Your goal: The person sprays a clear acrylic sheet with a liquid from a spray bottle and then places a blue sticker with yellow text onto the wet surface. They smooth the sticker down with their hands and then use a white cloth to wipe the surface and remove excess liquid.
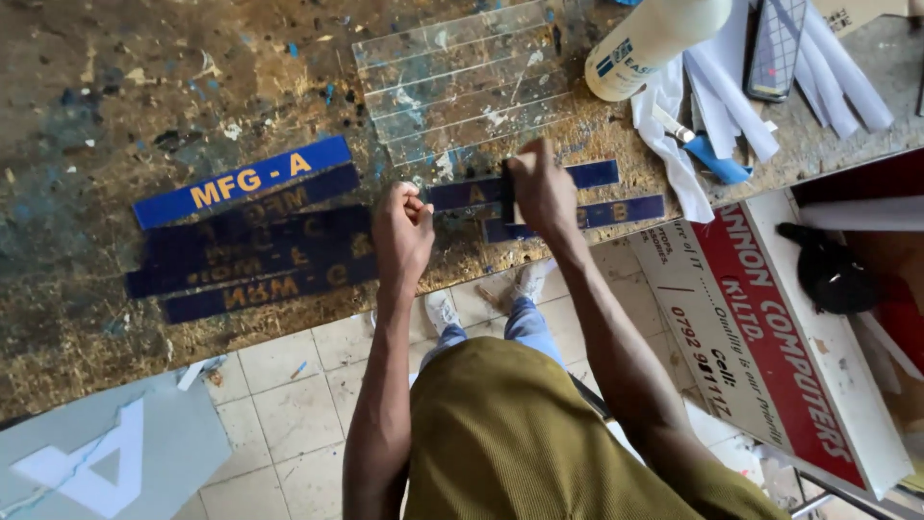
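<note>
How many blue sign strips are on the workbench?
6 that I can count: four blue strips stacked at the left, two blue strips under the hands. More may be hidden underneath.

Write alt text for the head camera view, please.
A person's right hand presses a dark tool onto a blue sign strip on a paint-stained workbench, left hand fisted beside it. More blue strips lie left; clear strips lie behind.

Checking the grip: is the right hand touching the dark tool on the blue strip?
Touching. The head view shows the right hand wrapped around the dark tool, which stands on the blue strip.
</note>
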